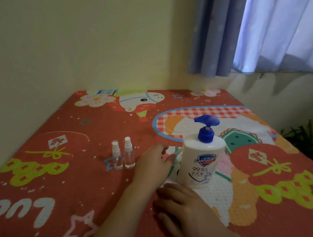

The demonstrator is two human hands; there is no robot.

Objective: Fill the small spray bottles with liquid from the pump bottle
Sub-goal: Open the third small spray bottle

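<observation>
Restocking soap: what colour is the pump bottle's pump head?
Blue, on the white pump bottle; pump head shows in the head view.

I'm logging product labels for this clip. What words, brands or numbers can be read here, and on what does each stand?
"Safeguard": shield logo on the white pump bottle.
"99.9": below the logo on the same bottle; the small characters and print under it are too small to read.
"Luc": large white letters, upside down and cut off by the frame edge, on the red printed mat.
Characters in the mat's diamond signs: too blurred to read.
Spray bottles: no text.
</observation>
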